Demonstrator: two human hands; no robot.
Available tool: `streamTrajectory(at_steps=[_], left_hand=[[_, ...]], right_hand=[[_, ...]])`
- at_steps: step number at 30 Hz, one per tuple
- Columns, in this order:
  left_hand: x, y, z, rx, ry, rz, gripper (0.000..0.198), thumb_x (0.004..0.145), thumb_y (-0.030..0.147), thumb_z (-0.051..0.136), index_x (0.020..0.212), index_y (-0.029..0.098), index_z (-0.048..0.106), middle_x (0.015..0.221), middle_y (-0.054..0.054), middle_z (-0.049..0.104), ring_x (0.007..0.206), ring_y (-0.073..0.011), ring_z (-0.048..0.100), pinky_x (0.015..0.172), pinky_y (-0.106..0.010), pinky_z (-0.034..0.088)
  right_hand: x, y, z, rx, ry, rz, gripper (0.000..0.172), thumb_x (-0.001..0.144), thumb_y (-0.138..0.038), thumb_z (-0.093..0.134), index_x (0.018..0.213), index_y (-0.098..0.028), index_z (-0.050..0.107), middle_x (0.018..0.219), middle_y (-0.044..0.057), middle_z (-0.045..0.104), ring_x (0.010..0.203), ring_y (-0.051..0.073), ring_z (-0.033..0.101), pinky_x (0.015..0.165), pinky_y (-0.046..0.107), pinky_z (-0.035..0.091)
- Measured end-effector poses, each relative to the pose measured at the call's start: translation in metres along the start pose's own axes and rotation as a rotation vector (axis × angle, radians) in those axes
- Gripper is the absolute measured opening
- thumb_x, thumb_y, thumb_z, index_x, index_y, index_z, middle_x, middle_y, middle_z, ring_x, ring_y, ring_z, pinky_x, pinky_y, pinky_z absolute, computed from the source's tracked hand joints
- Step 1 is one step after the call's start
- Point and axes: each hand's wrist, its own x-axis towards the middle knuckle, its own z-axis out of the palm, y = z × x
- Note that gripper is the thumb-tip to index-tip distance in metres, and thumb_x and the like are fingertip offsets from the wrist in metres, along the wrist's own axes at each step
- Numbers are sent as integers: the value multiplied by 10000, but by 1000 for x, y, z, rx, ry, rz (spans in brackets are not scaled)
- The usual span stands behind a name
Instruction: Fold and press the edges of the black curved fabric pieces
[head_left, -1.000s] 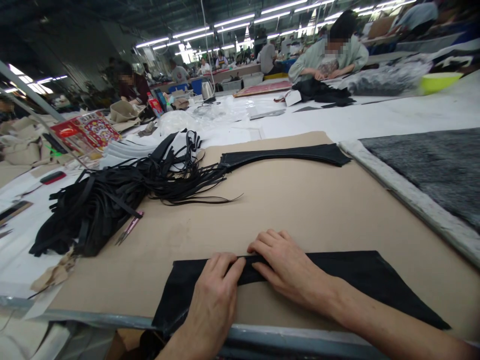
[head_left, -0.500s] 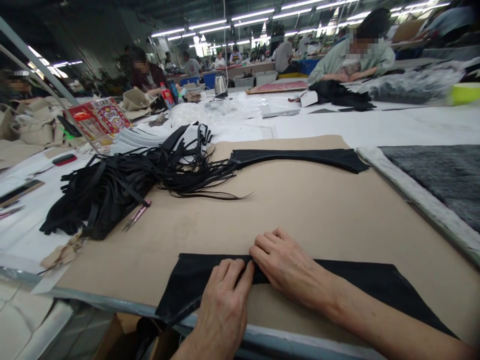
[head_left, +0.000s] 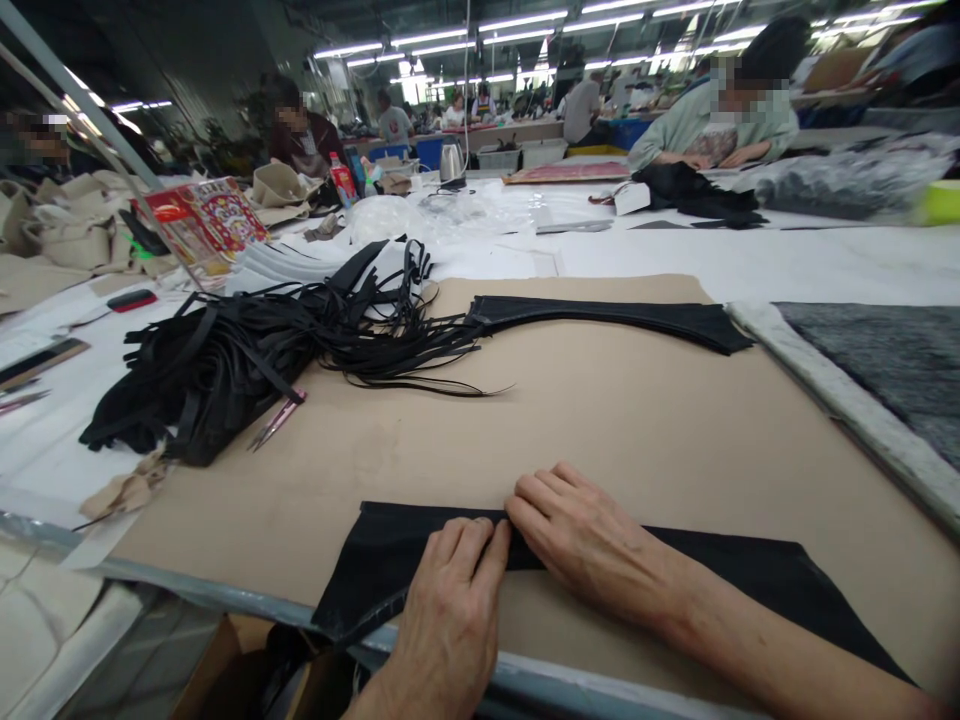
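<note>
A long black fabric piece (head_left: 735, 570) with flared ends lies along the table's near edge, its left corner reaching over that edge. My left hand (head_left: 457, 590) is closed on its upper edge near the middle, fingers and thumb pinched together. Right beside it, my right hand (head_left: 559, 525) pinches the same edge with curled fingers, the two sets of fingertips almost touching. My right forearm crosses the fabric and hides part of it. Farther back lies a stack of similar black fabric pieces (head_left: 607, 312).
A tangled heap of black strips (head_left: 217, 370) lies at left, with pink-handled thread snips (head_left: 276, 420) beside it. Brown paper (head_left: 420, 450) covers the worktop. At right is a grey textured slab (head_left: 885, 360) with a pale edge. A co-worker (head_left: 720, 120) sits across the table.
My hands hold the same place on the fabric, with hardly any movement. The whole view has shifted slightly, so the surroundings appear a little farther right.
</note>
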Motion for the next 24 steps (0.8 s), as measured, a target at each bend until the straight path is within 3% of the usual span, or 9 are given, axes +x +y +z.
streamTrajectory(at_steps=[10,24], left_hand=[[-1,1,1,20,20,-13,426,864,30,360,1248,68,541,1075,-131,582,943,-251,504,779,-383,464],[-1,2,0,-2,-10,-24,459,846,27,378,1276,85,530,1073,-132,579,925,-253,502,761,-383,456]], right_hand=[[3,1,-8,-5,-57,23,99,899,-99,509,842,-179,510,848,31,515,746,199,416,736,339,296],[2,2,3,-64,49,-35,147,890,-60,541,788,-164,524,795,35,506,714,201,408,681,341,294]])
